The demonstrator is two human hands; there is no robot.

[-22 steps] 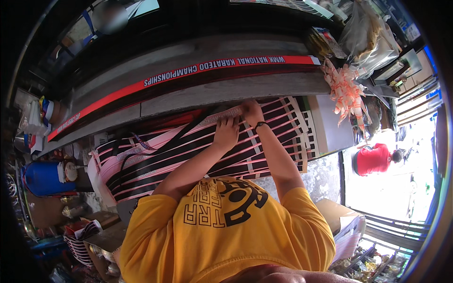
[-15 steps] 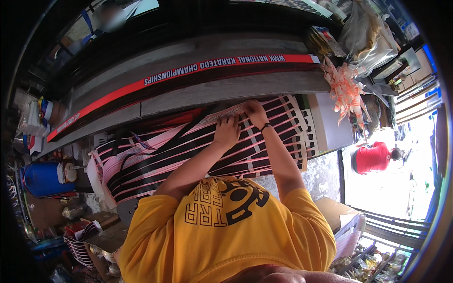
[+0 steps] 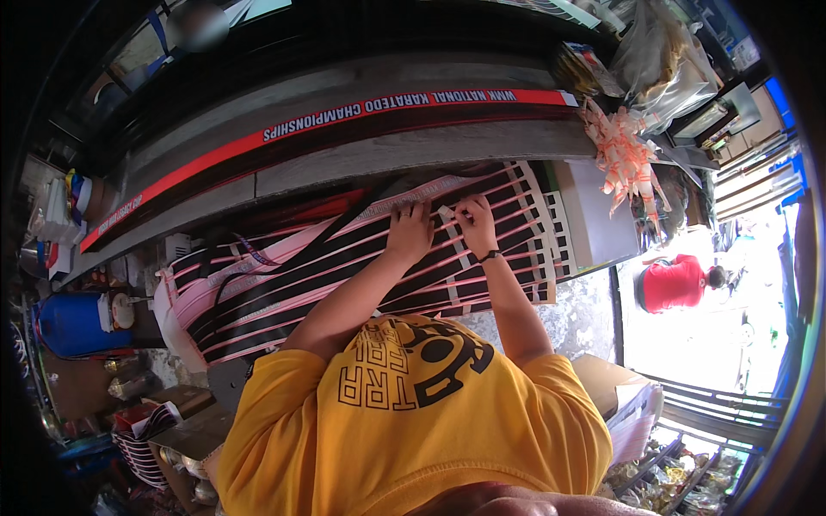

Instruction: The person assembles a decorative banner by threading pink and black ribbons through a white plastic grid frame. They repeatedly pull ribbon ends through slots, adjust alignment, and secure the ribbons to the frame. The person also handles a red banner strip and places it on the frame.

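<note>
striped sheets (image 3: 344,258): smooth | shelf (image 3: 413,146): matt, wood-look | bag (image 3: 671,73): glossy plastic | shirt (image 3: 344,456): matt cloth

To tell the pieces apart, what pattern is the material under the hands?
The material has black and pink stripes; clearest in the head view.

A cluttered workshop is indicated: striped bands (image 3: 275,303) are laid out in bulk, cartons (image 3: 595,380) are crowded around (an open side (image 3: 688,344) is noted at right).
</note>
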